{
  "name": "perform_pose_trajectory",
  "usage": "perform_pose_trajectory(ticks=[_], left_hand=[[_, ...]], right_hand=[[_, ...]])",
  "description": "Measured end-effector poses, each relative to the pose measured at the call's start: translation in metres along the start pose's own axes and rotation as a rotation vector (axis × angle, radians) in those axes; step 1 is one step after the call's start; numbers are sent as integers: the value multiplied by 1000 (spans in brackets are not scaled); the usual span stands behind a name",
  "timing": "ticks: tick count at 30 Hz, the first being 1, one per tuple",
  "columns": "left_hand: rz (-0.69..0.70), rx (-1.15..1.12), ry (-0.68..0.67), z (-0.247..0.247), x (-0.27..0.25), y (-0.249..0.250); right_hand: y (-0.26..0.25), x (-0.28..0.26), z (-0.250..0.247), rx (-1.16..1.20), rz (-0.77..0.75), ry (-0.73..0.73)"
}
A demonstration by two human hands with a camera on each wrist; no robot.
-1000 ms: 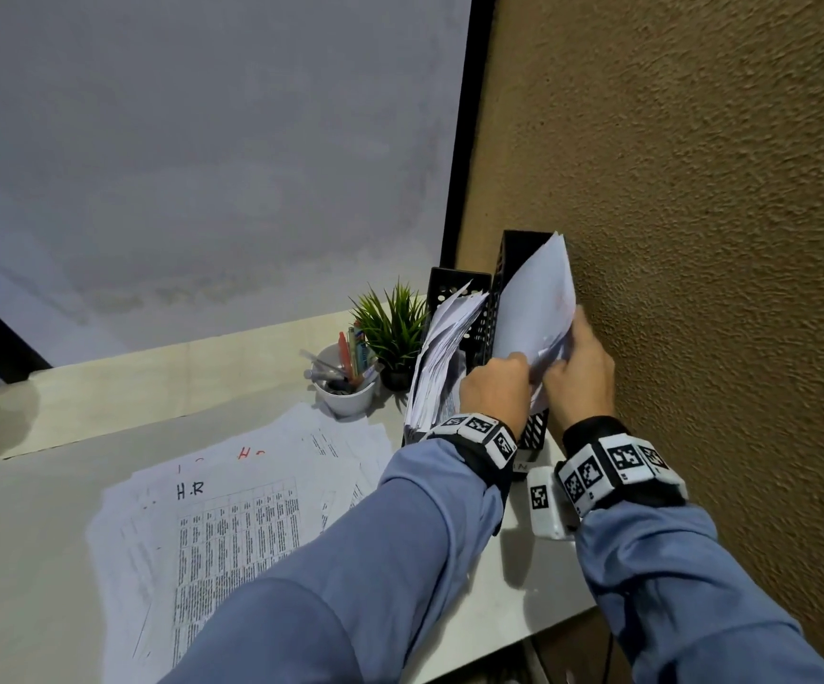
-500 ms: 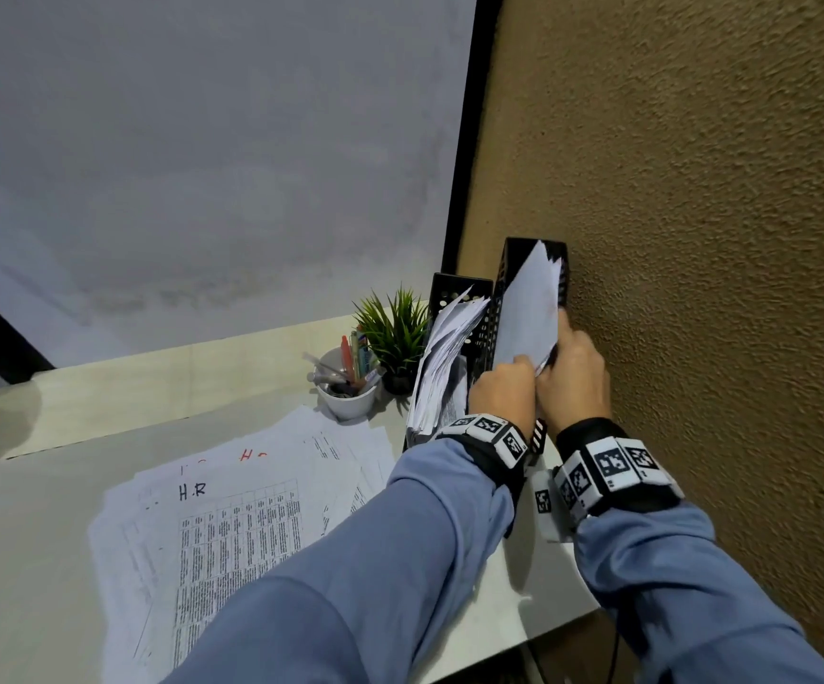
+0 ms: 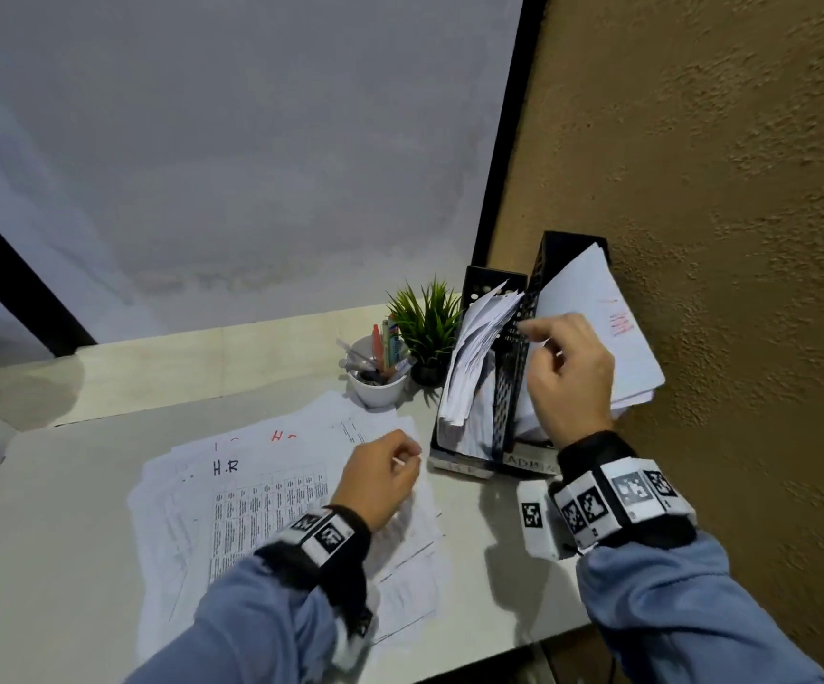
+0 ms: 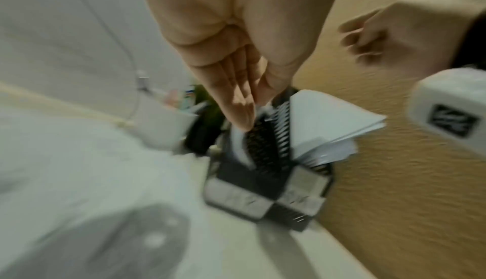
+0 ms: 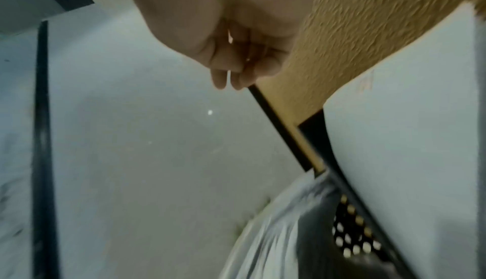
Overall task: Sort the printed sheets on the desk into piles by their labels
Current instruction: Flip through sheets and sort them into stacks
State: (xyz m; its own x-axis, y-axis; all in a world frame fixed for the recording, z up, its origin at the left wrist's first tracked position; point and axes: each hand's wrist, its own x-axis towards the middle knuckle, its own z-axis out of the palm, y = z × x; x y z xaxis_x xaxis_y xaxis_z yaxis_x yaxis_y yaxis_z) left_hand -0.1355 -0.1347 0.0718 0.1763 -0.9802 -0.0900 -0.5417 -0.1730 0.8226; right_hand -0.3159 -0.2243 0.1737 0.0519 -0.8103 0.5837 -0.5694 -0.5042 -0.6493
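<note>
A black perforated file holder (image 3: 508, 387) stands against the wall, with paper labels on its front. Its right compartment holds a white sheaf (image 3: 592, 323) with a red label, leaning on the wall. The left compartment holds a fan of sheets (image 3: 474, 353). Loose printed sheets (image 3: 252, 506) lie spread on the desk, the top one marked "H.R". My left hand (image 3: 407, 461) hovers over their right edge; the blurred left wrist view shows its fingers (image 4: 242, 113) straight and holding nothing. My right hand (image 3: 533, 333) hangs loosely curled and empty beside the sheaf, at the holder's divider.
A white cup of pens (image 3: 375, 387) and a small potted plant (image 3: 424, 328) stand left of the holder. The rough brown wall (image 3: 720, 214) runs close along the right. A white tagged block (image 3: 533, 515) lies near the desk's front edge (image 3: 513, 649).
Both hands have let go of the sheaf, which now rests in the right compartment. The left hand has swung down and left over the loose sheets. The right hand has drawn back slightly.
</note>
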Motion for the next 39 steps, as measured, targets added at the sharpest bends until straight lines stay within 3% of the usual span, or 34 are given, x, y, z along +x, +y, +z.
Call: perform_pose_trajectory(ticks=[3, 7, 10, 13, 17, 22, 30, 39], left_hand=[[-336, 152, 122, -26, -16, -76], [-699, 334, 135, -54, -42, -137], [-821, 358, 171, -59, -61, -154], [-847, 357, 223, -54, -73, -166], [-888, 320, 265, -52, -78, -172], [-869, 92, 334, -59, -88, -185], [-533, -169, 474, -51, -105, -182], [-524, -570, 408, -58, -97, -166]], right_hand=[[-8, -39, 43, 71, 31, -265], [-6, -101, 102, 87, 405, -680], [-1, -136, 134, 34, 636, -854], [-1, -160, 149, 9, 805, -894], [-7, -186, 159, 157, 1009, -871], [-10, -194, 164, 137, 1011, -816], [-7, -193, 170, 194, 1034, -832], [10, -175, 173, 424, 1241, -650]])
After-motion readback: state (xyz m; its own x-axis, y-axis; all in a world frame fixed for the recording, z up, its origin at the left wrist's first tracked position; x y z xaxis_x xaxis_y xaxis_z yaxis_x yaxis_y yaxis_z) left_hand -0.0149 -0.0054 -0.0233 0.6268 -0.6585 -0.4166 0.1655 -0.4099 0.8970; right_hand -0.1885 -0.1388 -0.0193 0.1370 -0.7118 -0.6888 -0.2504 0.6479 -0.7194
